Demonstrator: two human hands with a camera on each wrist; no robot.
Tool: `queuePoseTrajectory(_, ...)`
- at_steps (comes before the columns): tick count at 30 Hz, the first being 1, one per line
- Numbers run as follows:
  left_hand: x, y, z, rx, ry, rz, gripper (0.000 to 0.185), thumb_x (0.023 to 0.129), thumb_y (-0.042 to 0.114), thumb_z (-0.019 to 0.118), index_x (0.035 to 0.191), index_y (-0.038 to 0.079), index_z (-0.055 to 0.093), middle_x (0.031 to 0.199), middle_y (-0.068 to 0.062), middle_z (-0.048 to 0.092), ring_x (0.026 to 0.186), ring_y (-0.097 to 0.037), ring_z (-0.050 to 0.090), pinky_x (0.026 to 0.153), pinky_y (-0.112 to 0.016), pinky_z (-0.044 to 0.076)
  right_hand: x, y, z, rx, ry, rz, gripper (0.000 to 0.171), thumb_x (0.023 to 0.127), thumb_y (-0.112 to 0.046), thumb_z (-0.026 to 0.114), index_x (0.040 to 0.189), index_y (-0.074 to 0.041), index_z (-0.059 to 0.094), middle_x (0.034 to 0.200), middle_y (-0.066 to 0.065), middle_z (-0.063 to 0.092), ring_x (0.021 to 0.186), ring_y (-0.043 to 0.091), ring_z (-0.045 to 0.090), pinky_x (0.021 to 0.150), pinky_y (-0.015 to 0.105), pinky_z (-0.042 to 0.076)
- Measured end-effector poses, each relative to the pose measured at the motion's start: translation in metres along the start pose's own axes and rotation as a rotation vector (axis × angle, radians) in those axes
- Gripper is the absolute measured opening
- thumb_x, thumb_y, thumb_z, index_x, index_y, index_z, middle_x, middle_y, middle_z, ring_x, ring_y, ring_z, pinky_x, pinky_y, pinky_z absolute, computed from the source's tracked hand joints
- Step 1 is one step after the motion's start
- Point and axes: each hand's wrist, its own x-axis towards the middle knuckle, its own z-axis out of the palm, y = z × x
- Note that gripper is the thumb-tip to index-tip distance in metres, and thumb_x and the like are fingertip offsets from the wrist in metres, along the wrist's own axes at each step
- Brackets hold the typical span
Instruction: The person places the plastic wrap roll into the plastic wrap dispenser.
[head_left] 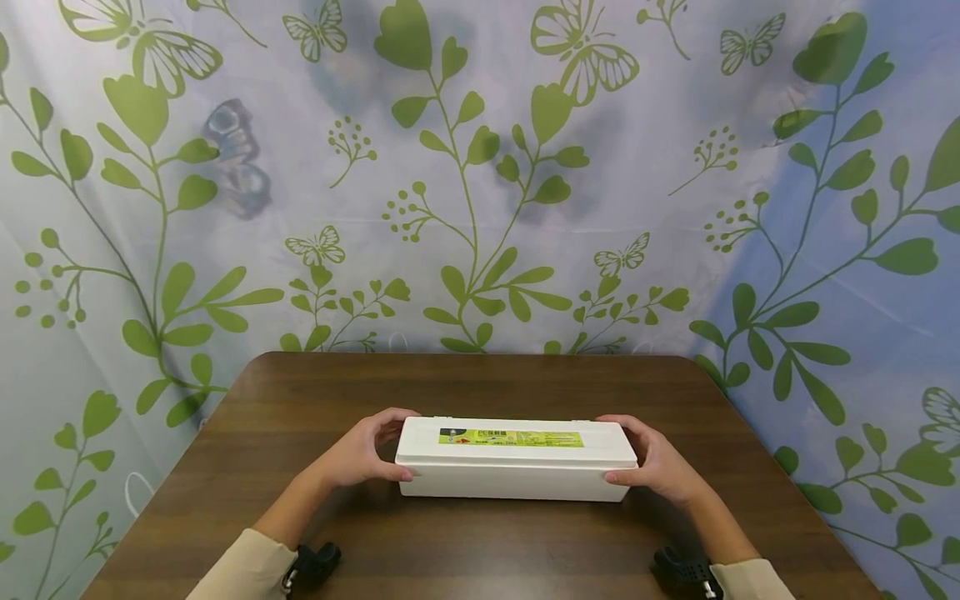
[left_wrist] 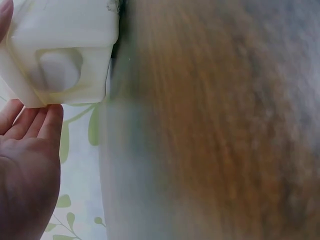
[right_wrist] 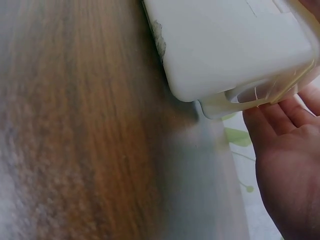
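Note:
A long white plastic cling film box (head_left: 517,482) with a yellow-green label (head_left: 510,438) on its lid lies crosswise over the table, lid down. My left hand (head_left: 369,450) grips its left end, thumb on the front face and fingers round the back. At the opposite end my right hand (head_left: 660,463) holds it the same way. The left wrist view shows a round white roll end (left_wrist: 60,70) in an opening of the box's end wall. In the right wrist view, the right fingers (right_wrist: 280,117) touch the box's far edge.
The box is over a dark brown wooden table (head_left: 480,550) with rounded far corners. Behind the table hangs a pale curtain (head_left: 480,208) printed with green leaves and butterflies. Black straps with small devices (head_left: 313,567) sit at both wrists, by beige sleeves (head_left: 243,567).

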Motion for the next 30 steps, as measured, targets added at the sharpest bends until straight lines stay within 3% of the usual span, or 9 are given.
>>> queuePoseTrajectory(7,-0.0002,0.0031,-0.0012,-0.019,-0.028,-0.013,0.077,0.075,0.018,0.093,0.140,0.011,0.052,0.139,-0.007,0.059,0.130,-0.025,0.057,0.111,-0.016,0.041,-0.0013,0.0035,-0.0016,0.010,-0.006,-0.009,0.082,0.080,0.005,0.080,0.149,0.009,0.033,0.130,0.003,0.060,0.107,0.013,0.065,0.082,0.036,0.061)
queuePoseTrajectory(15,-0.0038,0.0028,-0.0013,0.025,-0.059,-0.013,0.085,0.074,0.020,0.094,0.144,0.012,0.046,0.143,-0.006,0.054,0.136,-0.023,0.052,0.118,-0.047,0.038,-0.0040,0.0096,-0.0044,-0.002,-0.055,-0.042,0.092,0.078,0.008,0.080,0.153,0.007,0.027,0.136,0.004,0.057,0.112,0.014,0.063,0.084,0.036,0.061)
queuePoseTrajectory(17,-0.0045,0.0026,-0.0013,0.033,-0.070,-0.004,0.088,0.073,0.020,0.094,0.144,0.012,0.044,0.144,-0.007,0.052,0.138,-0.023,0.051,0.118,-0.045,0.037,-0.0050,0.0092,-0.0044,-0.010,-0.061,-0.040,0.093,0.079,0.008,0.080,0.154,0.007,0.025,0.137,0.005,0.055,0.113,0.014,0.063,0.084,0.036,0.061)
queuePoseTrajectory(22,-0.0057,0.0026,-0.0010,0.034,-0.077,0.020,0.090,0.073,0.018,0.094,0.145,0.010,0.041,0.144,-0.008,0.051,0.137,-0.022,0.051,0.117,-0.023,0.039,-0.0070,0.0069,-0.0038,-0.027,-0.056,-0.008,0.092,0.080,0.005,0.080,0.155,0.002,0.027,0.140,0.007,0.053,0.113,0.015,0.062,0.084,0.038,0.061)
queuePoseTrajectory(24,-0.0061,0.0026,-0.0009,0.036,-0.075,0.024,0.089,0.073,0.018,0.094,0.145,0.010,0.042,0.144,-0.008,0.051,0.136,-0.022,0.051,0.115,-0.020,0.039,-0.0076,0.0067,-0.0034,-0.026,-0.055,0.003,0.092,0.080,0.004,0.081,0.155,0.001,0.027,0.141,0.007,0.053,0.113,0.015,0.062,0.083,0.038,0.061)
queuePoseTrajectory(30,-0.0081,0.0028,-0.0004,0.059,-0.072,0.016,0.088,0.074,0.020,0.094,0.144,0.010,0.042,0.143,-0.007,0.051,0.136,-0.025,0.051,0.117,-0.043,0.040,-0.0090,0.0092,-0.0029,-0.025,-0.047,-0.005,0.091,0.079,0.004,0.081,0.154,0.001,0.030,0.139,0.005,0.056,0.111,0.014,0.063,0.083,0.038,0.061)
